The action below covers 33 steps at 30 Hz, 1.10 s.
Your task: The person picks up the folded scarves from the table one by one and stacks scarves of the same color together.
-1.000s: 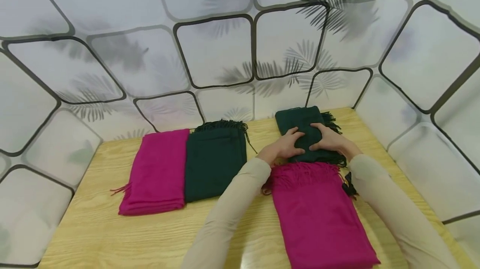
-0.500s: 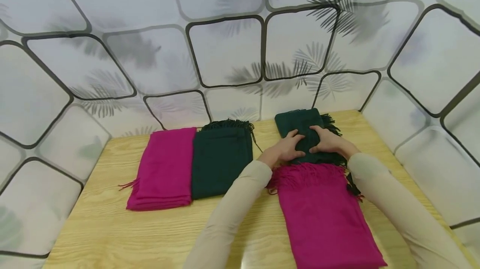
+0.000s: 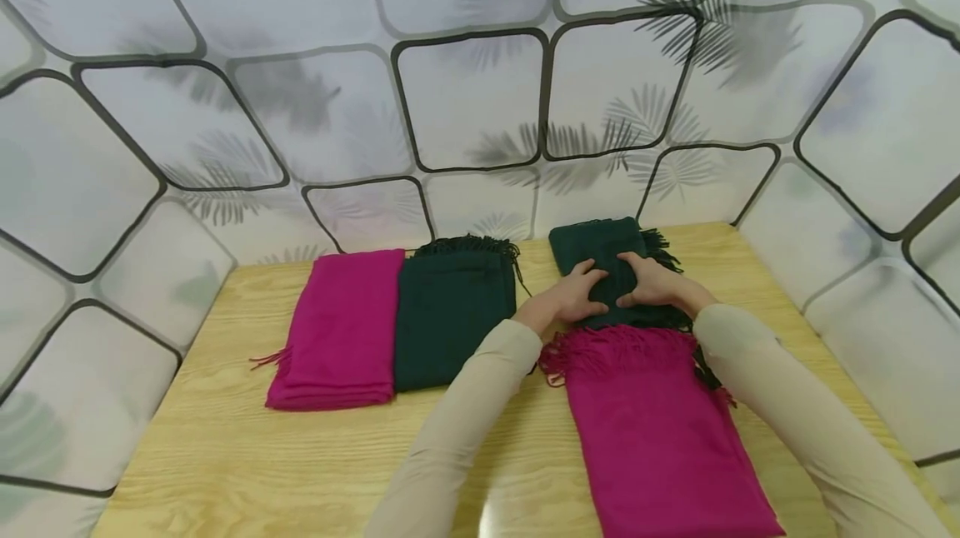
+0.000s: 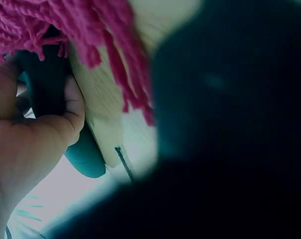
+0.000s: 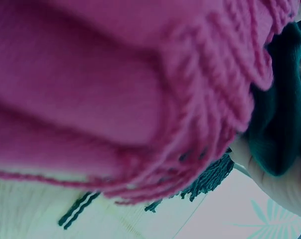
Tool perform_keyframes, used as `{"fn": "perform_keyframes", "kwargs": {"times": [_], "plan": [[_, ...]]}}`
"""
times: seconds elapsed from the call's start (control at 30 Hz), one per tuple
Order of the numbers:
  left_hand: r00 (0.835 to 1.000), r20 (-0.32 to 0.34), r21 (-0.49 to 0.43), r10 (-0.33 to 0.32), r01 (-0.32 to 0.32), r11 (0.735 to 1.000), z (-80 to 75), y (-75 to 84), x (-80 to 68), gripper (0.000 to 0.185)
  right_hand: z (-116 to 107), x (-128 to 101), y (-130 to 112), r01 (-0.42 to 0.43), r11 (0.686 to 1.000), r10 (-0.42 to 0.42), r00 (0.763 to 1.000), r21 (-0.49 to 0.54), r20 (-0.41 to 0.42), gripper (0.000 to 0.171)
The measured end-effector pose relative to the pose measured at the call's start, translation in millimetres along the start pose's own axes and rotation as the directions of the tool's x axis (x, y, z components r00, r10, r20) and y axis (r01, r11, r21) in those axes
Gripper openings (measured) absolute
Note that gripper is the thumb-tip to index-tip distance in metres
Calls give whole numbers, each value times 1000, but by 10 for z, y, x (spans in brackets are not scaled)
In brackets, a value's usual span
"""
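Observation:
At the back right of the table, a folded dark green scarf (image 3: 596, 245) with fringe lies between my two hands in the head view. My left hand (image 3: 564, 296) grips its left part; in the left wrist view the fingers (image 4: 75, 107) bend round the green fold (image 4: 85, 158). From the right side my right hand (image 3: 658, 283) holds the same scarf, its green fold (image 5: 277, 134) lying against the palm in the right wrist view. A folded magenta scarf (image 3: 667, 438) lies just in front, between my forearms. Its fringe (image 4: 113, 55) hides part of both wrist views.
Left of my arms, another folded magenta scarf (image 3: 348, 330) and another dark green one (image 3: 453, 321) lie side by side on the wooden table (image 3: 240, 446). A patterned white wall covering (image 3: 468, 105) rises along the back and both sides.
The head view has turned slightly left, so the left pair of scarves appears farther right. Both hands keep their hold on the dark green scarf, with hardly any movement.

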<state>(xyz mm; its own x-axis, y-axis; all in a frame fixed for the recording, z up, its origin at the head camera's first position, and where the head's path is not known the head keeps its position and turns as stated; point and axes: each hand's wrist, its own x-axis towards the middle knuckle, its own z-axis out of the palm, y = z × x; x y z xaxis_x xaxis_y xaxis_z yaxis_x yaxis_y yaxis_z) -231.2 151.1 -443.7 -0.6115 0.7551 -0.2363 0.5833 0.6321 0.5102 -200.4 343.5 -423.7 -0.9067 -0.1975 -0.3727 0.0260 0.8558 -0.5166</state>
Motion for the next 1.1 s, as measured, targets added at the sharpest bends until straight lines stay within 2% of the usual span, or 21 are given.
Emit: {"fn": "perform_keyframes", "kwargs": {"times": [0.3, 0.6, 1.1], "plan": [[1000, 5, -22, -23, 23, 999, -20, -94, -98, 62, 60, 65, -124, 7, 1000, -6, 1000, -23, 26, 90], [999, 8, 1, -46, 46, 999, -41, -137, -199, 63, 125, 79, -223, 15, 999, -14, 999, -29, 35, 90], [998, 5, -16, -61, 62, 998, -128, -214, -389, 62, 176, 148, -399, 31, 999, -30, 999, -40, 40, 90]]}}
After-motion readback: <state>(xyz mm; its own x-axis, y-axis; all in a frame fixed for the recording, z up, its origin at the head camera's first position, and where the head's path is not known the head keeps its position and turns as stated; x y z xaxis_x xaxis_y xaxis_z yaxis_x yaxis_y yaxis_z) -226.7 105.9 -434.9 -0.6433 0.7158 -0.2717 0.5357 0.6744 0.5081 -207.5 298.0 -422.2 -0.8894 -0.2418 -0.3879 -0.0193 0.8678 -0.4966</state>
